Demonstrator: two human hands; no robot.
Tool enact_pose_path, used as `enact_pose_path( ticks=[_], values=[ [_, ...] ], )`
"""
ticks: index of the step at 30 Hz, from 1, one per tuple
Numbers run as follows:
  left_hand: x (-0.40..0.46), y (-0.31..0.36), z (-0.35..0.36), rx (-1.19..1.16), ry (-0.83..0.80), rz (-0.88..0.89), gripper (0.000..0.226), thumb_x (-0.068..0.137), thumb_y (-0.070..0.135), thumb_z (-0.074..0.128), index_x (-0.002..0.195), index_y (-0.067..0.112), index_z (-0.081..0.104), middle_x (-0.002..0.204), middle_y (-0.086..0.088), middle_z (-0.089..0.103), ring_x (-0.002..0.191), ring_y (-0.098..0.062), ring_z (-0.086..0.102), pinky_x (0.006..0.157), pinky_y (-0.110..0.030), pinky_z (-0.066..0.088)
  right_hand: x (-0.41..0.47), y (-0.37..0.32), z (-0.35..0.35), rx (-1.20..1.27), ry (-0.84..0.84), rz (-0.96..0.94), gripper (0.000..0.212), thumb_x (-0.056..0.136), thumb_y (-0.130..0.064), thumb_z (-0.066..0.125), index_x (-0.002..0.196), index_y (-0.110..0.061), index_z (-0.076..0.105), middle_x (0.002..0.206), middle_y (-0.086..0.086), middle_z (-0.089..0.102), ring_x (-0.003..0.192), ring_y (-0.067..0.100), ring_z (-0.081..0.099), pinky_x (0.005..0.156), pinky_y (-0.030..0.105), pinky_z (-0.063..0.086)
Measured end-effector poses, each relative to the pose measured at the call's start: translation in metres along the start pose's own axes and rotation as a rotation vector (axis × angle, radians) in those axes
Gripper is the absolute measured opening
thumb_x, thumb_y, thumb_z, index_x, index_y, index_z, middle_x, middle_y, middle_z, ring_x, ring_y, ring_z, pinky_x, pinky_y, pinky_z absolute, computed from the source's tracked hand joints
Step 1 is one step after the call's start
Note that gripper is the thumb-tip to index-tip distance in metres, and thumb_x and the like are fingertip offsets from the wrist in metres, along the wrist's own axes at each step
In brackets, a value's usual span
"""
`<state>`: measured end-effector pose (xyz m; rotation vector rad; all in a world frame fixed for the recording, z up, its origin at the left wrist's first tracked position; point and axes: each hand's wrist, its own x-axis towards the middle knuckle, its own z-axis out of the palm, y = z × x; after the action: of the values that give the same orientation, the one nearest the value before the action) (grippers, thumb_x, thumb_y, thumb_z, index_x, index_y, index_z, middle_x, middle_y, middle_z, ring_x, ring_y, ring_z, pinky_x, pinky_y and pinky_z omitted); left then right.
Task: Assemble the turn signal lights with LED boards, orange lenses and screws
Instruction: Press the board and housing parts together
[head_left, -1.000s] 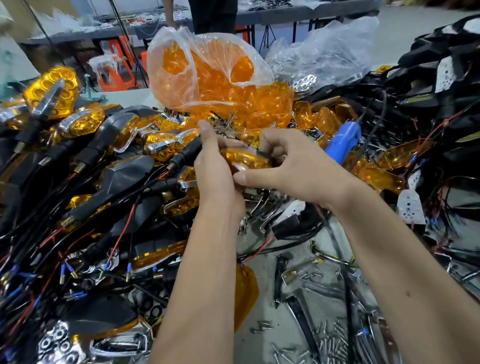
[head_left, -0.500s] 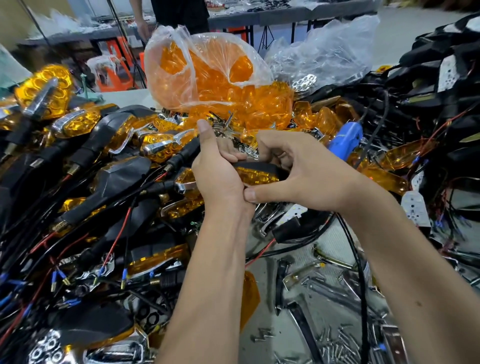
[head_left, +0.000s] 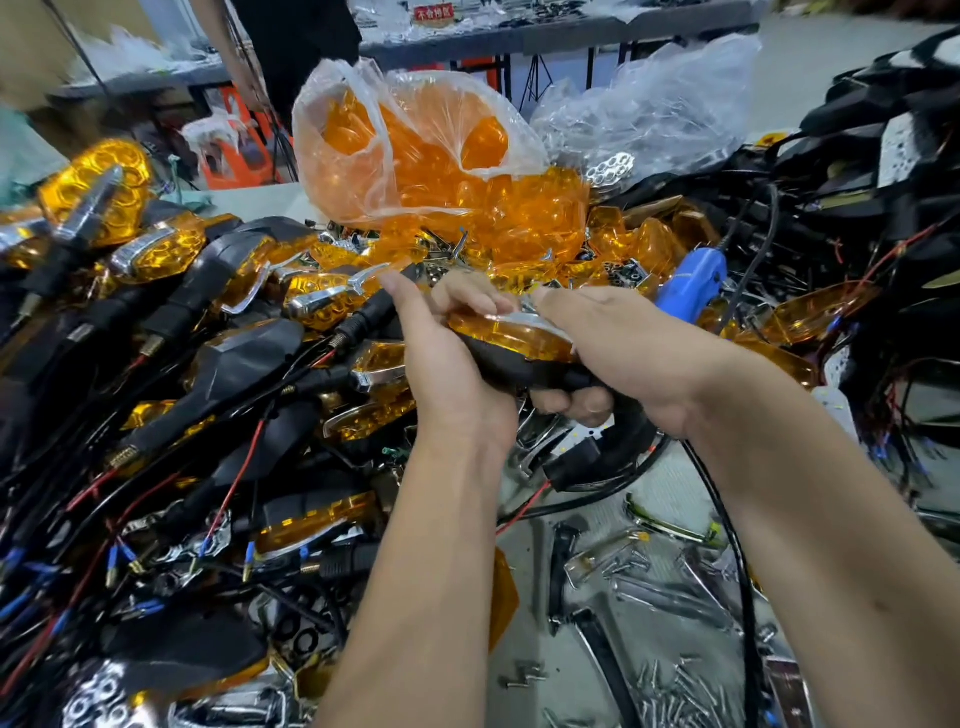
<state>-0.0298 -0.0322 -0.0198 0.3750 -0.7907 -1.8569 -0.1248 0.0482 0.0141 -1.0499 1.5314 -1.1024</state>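
Since half a second ago the signal light (head_left: 514, 348) has tipped lens-up between both hands above the parts pile, left hand (head_left: 447, 364) and right hand (head_left: 618, 353) clasping it, so the lens looks seated, screws pending.

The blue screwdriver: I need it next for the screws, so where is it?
In the head view the blue screwdriver lies right of centre, just beyond the right hand, at the foot of the orange lens bag.
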Motion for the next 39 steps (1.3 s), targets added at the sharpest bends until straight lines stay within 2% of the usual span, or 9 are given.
enact_pose_path(
  ticks=[8, 12, 15, 17, 19, 24, 31, 34, 39],
  values=[
    [-0.004, -0.001, 0.007, -0.024, 0.242, 0.002, 0.075, 0.108, 0.06, 0.032, 0.048, 0.015, 0.034, 0.054, 0.0, 0.035, 0.048, -0.014, 0.038, 0.056, -0.027, 0.038, 0.001, -0.001, 0.008, -0.104, 0.012, 0.072, 0.034, 0.108, -0.028, 0.03, 0.086, -0.01, 0.049, 0.063, 0.018, 0.044, 0.037, 0.017, 0.028, 0.046, 0.024, 0.022],
    [0.0, 0.001, 0.008, 0.111, 0.322, -0.03, 0.077, 0.106, 0.064, 0.032, 0.045, 0.018, 0.034, 0.055, 0.001, 0.039, 0.049, -0.016, 0.043, 0.064, -0.031, 0.04, -0.002, -0.003, 0.003, -0.346, 0.044, -0.078, 0.047, 0.113, -0.043, 0.03, 0.09, -0.008, 0.052, 0.065, 0.017, 0.055, 0.04, 0.017, 0.041, 0.044, 0.027, 0.036],
    [0.004, 0.005, 0.005, 0.123, 0.417, -0.058, 0.08, 0.106, 0.063, 0.033, 0.039, 0.02, 0.036, 0.05, 0.001, 0.043, 0.048, -0.017, 0.046, 0.071, -0.036, 0.043, -0.007, -0.007, -0.005, -0.435, -0.007, -0.228, 0.03, 0.099, -0.046, 0.062, 0.105, -0.017, 0.057, 0.085, 0.009, 0.067, 0.056, 0.017, 0.061, 0.052, 0.036, 0.051],
    [0.008, 0.009, 0.003, 0.043, 0.454, -0.092, 0.083, 0.105, 0.062, 0.037, 0.033, 0.022, 0.04, 0.044, 0.002, 0.045, 0.04, -0.015, 0.048, 0.068, -0.033, 0.045, -0.01, -0.01, -0.01, -0.469, -0.071, -0.256, 0.041, 0.08, -0.034, 0.087, 0.11, -0.026, 0.06, 0.107, -0.001, 0.068, 0.082, 0.021, 0.074, 0.067, 0.041, 0.063],
    [0.012, 0.011, 0.002, 0.035, 0.501, -0.136, 0.083, 0.103, 0.061, 0.041, 0.03, 0.022, 0.042, 0.043, 0.002, 0.049, 0.041, -0.016, 0.051, 0.07, -0.034, 0.048, -0.009, -0.011, -0.011, -0.659, -0.006, -0.323, 0.049, 0.07, -0.034, 0.094, 0.107, -0.032, 0.063, 0.109, -0.012, 0.067, 0.102, 0.018, 0.07, 0.083, 0.046, 0.061],
    [0.009, 0.004, -0.003, 0.172, 0.47, -0.143, 0.078, 0.104, 0.066, 0.033, 0.041, 0.022, 0.05, 0.05, 0.003, 0.059, 0.06, -0.021, 0.058, 0.071, -0.035, 0.051, -0.005, -0.01, -0.011, -0.812, 0.144, -0.442, 0.04, 0.076, -0.039, 0.088, 0.112, -0.027, 0.076, 0.098, -0.008, 0.072, 0.094, 0.012, 0.064, 0.089, 0.038, 0.053],
    [0.001, -0.006, -0.002, 0.69, 0.46, 0.376, 0.069, 0.108, 0.057, 0.024, 0.054, 0.02, 0.047, 0.046, 0.013, 0.047, 0.047, -0.003, 0.048, 0.051, -0.015, 0.036, -0.006, -0.005, -0.019, -0.707, 0.103, -0.443, 0.031, 0.079, -0.033, 0.088, 0.108, -0.026, 0.08, 0.092, -0.008, 0.075, 0.088, 0.014, 0.067, 0.083, 0.043, 0.058],
    [0.0, -0.001, 0.0, 0.708, 0.505, 0.423, 0.07, 0.111, 0.048, 0.03, 0.047, 0.022, 0.042, 0.04, 0.013, 0.044, 0.045, -0.001, 0.048, 0.05, -0.008, 0.036, -0.006, -0.006, -0.019, -0.685, 0.081, -0.453, 0.03, 0.079, -0.032, 0.089, 0.107, -0.025, 0.081, 0.089, -0.008, 0.075, 0.085, 0.012, 0.069, 0.08, 0.039, 0.059],
    [0.003, 0.003, -0.001, 0.813, 0.545, 0.359, 0.069, 0.11, 0.052, 0.034, 0.051, 0.016, 0.042, 0.038, 0.01, 0.04, 0.04, -0.009, 0.038, 0.055, -0.033, 0.032, -0.005, -0.008, -0.017, -0.718, 0.036, -0.415, 0.018, 0.086, -0.036, 0.083, 0.098, -0.023, 0.08, 0.078, 0.005, 0.072, 0.073, 0.029, 0.066, 0.072, 0.051, 0.057]
  ],
)
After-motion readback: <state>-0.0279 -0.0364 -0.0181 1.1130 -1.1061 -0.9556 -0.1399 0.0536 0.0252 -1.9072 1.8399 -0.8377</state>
